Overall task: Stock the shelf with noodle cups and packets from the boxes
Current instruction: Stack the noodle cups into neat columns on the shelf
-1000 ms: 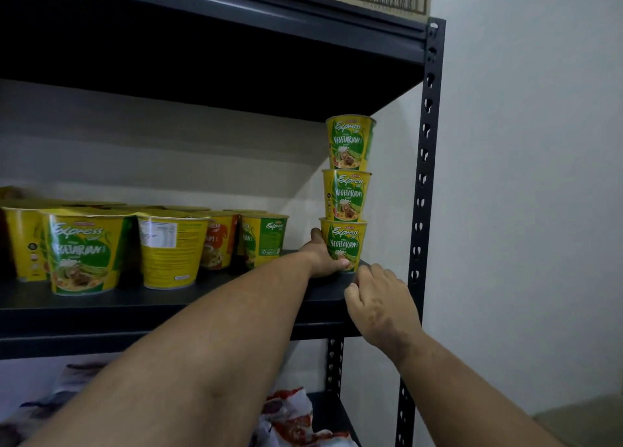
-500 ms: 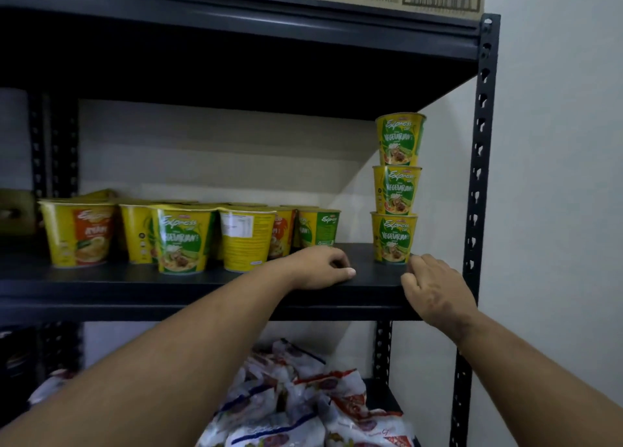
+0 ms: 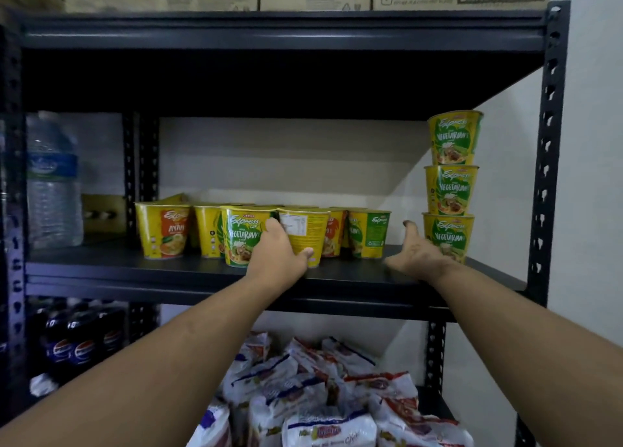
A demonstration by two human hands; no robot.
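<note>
Up front, the left hand (image 3: 281, 256) is wrapping its fingers and thumb around a yellow paper noodle cup with a printed nutrition panel (image 3: 303, 234), which is sitting on the dark metal shelf board (image 3: 135, 261) among other yellow cups. Well to its right, the right hand (image 3: 416, 252) is reaching forward with fingers spread apart, holding nothing, just left of a three-high stack of green-and-yellow vegetarian noodle cups (image 3: 450, 185). Below both hands, white plastic noodle packets (image 3: 320, 396) are lying heaped.
</note>
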